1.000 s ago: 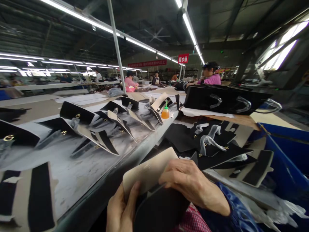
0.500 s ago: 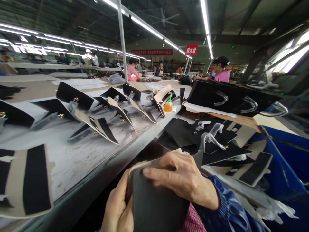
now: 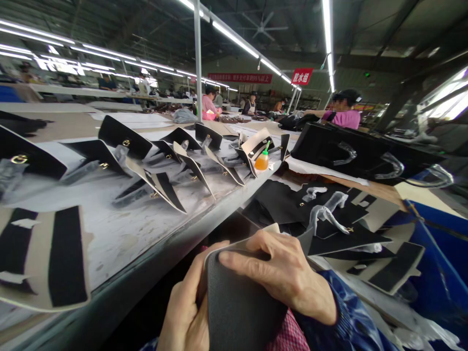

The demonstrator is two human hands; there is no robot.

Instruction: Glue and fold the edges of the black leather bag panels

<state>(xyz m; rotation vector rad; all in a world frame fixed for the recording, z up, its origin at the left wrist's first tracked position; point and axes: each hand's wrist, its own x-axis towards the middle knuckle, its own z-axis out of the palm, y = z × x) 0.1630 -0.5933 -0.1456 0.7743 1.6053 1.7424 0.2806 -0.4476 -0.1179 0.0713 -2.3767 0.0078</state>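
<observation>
A black leather bag panel with a pale edge is held upright close in front of me. My left hand grips its left side, fingers behind it. Across the top edge lies my right hand, closed on the panel, its thumb pressed flat near the upper left corner. The panel's lower part runs out of view, and its back is hidden. To the left, a beige panel with black strips lies on the table. Several more black panels with gold rings and plastic-wrapped straps stand folded there.
A bottle of amber liquid with a green nozzle stands near the table edge. At right, black panels lie piled beside a blue bin. Behind them sit black bags with wrapped handles. Co-workers are further back.
The view has turned slightly left, so the surroundings sit further right. Both hands keep their hold on the panel, and the right thumb remains near its corner.
</observation>
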